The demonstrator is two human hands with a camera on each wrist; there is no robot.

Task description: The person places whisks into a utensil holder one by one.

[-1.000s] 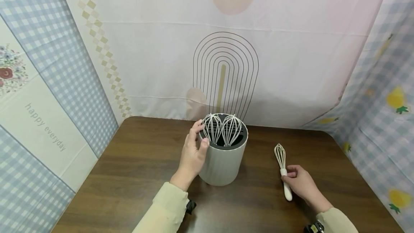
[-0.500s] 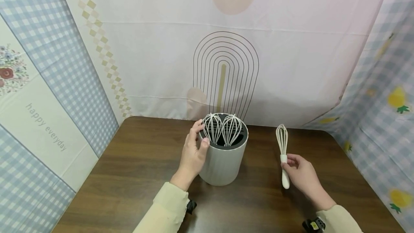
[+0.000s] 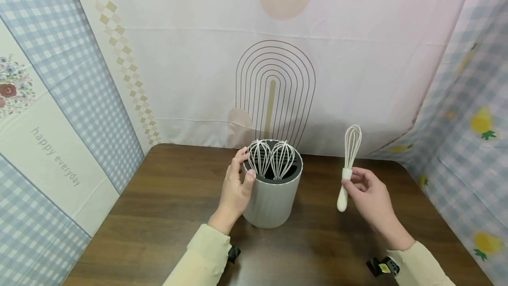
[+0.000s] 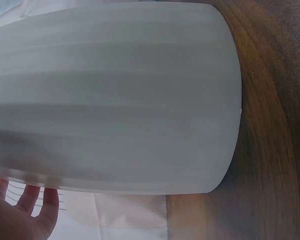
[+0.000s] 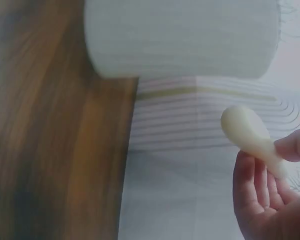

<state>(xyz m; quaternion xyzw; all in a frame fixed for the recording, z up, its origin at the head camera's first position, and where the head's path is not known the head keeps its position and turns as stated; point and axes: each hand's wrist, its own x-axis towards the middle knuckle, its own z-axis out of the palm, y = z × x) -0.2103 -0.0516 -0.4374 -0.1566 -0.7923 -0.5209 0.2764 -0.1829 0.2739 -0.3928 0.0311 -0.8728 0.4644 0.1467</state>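
Note:
A pale grey utensil holder (image 3: 271, 204) with a black slotted top stands upright on the brown wooden table. Two wire whisks (image 3: 282, 158) stick up out of it, heads upward, their handles hidden inside. My left hand (image 3: 235, 191) holds the holder's upper left side, thumb toward the front and fingers toward the back; in the left wrist view, fingertips touch the ribbed wall (image 4: 115, 100). To the right, my right hand (image 3: 369, 193) pinches a small whisk (image 3: 346, 175) by its white handle (image 5: 245, 127), above the table. Its wire head points up, and the handle's rounded end tilts down toward the left.
The wooden table (image 3: 158, 215) reaches back to a white cloth backdrop (image 3: 190, 78) with printed arches. Blue checked cloth (image 3: 480, 167) with pineapples hangs at the right, and another checked cloth (image 3: 99, 69) hangs at the left. Black wrist devices sit by both sleeves.
The small whisk has risen from the table in my right hand, moving up and away from me, its handle end now swung leftward. My left hand and the holder have stayed put.

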